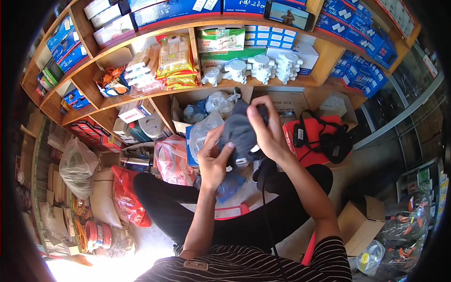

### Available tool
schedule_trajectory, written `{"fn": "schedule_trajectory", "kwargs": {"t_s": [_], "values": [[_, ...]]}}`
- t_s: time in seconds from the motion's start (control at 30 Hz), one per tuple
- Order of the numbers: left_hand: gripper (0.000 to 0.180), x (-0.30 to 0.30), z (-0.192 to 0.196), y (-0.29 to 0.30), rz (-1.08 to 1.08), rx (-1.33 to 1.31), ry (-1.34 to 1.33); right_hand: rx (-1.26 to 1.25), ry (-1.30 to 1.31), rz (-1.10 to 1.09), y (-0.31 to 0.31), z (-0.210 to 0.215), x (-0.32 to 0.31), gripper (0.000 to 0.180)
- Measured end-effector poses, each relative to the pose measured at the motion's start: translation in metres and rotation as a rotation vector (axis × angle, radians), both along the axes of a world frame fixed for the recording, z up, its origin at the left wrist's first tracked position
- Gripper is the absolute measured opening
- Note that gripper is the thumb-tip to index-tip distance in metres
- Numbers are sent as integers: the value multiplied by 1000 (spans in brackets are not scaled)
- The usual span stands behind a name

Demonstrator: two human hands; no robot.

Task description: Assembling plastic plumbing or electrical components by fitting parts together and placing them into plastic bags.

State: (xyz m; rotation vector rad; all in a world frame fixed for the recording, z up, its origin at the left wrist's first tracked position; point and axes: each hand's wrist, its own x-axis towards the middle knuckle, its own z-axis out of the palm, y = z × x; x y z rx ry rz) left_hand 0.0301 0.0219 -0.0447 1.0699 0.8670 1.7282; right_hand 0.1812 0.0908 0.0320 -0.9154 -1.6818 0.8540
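Note:
I hold a dark grey cloth pouch [240,131] up in front of me with both hands. My left hand [213,160] grips its lower left side, thumb pressed on the fabric. My right hand [267,129] pinches its upper right edge, fingers curled over the top. A small white part [241,162] shows under the pouch's bottom edge. A thin black cable [263,197] hangs down from near my right hand toward my striped shirt. My legs in black trousers [188,207] are crossed below.
Wooden shelves [324,56] ahead hold blue boxes, white round plastic fittings [256,66] and yellow packets. A red box [312,136] with black straps lies to the right. Clear plastic bags [206,127], a red bag [124,197] and an open cardboard box [361,225] surround me.

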Motion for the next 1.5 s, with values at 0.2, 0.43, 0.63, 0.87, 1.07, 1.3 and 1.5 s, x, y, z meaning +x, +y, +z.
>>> {"fn": "schedule_trajectory", "kwargs": {"t_s": [0.2,0.43,0.63,0.87,1.07,1.3,1.5], "values": [[37,-3,-3,4,222,-2,-71,5,20,167,0,-1,-4,45],[46,-15,-13,2,259,-33,111,-111,17,177,-6,0,-11,35],[57,-19,-9,-4,-193,-12,-379,-141,83,237,-8,-7,-6,34],[80,-50,-41,-10,-486,81,-702,-249,-25,530,-2,-9,-6,39],[65,-70,-35,2,-718,19,-821,-156,-197,574,-5,-3,4,51],[24,-9,10,6,433,-125,-308,-53,-487,326,-7,8,7,45],[25,-10,17,5,241,-148,-426,197,-285,278,-12,-5,4,39]]}}
